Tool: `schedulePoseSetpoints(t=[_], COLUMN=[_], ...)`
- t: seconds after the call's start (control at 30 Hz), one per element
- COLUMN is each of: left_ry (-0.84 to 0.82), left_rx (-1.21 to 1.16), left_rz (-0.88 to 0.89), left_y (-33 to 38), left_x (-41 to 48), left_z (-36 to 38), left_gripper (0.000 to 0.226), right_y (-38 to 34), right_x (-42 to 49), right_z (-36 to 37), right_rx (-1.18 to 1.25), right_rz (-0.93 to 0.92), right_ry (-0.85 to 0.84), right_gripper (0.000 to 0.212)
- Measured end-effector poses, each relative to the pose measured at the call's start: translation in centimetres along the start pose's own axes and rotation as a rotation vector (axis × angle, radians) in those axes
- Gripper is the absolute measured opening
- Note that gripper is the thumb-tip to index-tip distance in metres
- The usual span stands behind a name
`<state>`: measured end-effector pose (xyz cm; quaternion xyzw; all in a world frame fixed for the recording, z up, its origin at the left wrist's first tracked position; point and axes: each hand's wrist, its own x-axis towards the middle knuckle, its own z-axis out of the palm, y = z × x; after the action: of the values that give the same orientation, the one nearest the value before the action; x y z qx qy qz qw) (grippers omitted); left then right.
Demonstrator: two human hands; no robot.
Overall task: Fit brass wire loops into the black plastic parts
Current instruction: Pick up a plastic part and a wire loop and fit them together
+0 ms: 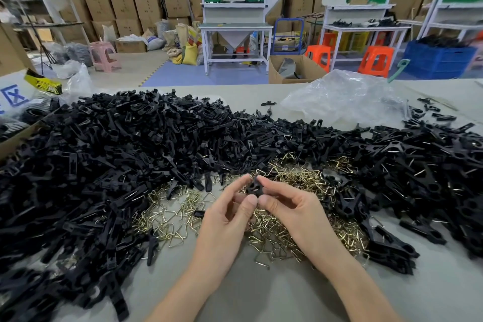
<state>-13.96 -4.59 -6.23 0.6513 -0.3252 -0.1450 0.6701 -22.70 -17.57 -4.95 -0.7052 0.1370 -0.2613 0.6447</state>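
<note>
Both hands meet over the middle of the table and pinch one small black plastic part (253,188) between them. My left hand (230,217) grips it from the left with thumb and forefinger. My right hand (287,209) grips it from the right the same way. Whether a wire loop sits in the part is hidden by the fingers. A heap of triangular brass wire loops (277,232) lies on the table right under the hands. A big pile of black plastic parts (117,154) spreads across the left and the back.
Another pile of black parts with loops (423,165) covers the right side. A crumpled clear plastic bag (342,97) lies at the back right. A cardboard box edge (18,136) is at far left. Bare table (261,295) shows between my forearms.
</note>
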Motion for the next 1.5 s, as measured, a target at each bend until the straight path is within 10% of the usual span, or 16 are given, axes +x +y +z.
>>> schedulePoseSetpoints(t=[1.5], left_ry=[-0.071], left_rx=[0.387], left_rz=[0.196], left_y=[0.4], left_x=[-0.4], left_z=[-0.8], left_gripper=[0.030], right_y=[-1.0], right_x=[-0.4], right_z=[-1.2], right_rx=[0.088], right_rz=[0.160], right_ry=[-0.140], right_gripper=[0.016])
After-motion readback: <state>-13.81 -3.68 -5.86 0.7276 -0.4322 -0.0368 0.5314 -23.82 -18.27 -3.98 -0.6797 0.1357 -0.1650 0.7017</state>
